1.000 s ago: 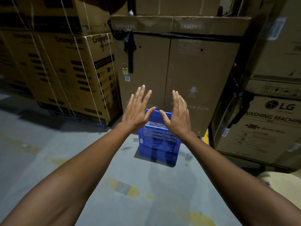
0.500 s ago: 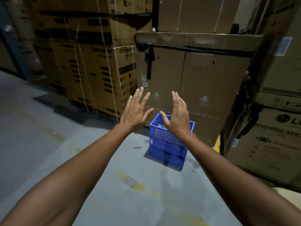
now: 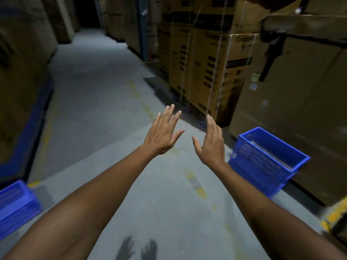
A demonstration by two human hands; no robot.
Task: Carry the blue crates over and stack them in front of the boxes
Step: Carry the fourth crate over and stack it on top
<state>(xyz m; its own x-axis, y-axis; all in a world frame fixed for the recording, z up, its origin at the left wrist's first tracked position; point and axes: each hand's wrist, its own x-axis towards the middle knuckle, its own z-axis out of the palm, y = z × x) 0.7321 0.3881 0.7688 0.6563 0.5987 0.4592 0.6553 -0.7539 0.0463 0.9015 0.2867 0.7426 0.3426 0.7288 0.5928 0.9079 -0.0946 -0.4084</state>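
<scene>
Two crate spots visible. Blue crate (image 3: 266, 162) at right of frame, upright on floor (image 3: 105, 102), close against cardboard boxes (image 3: 293, 102); likely base of stack. Further crates (image 3: 15, 207) at lower left edge, blurred, well apart; probably next to fetch. Left hand (image 3: 162, 135) and right hand (image 3: 212, 143) at centre: empty, fingers straight, palms apart, stretched out over aisle, seemingly free for next pickup.

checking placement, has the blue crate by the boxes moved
No. The blue crate still sits by the same strapped brown box; only the view swung left.
</scene>
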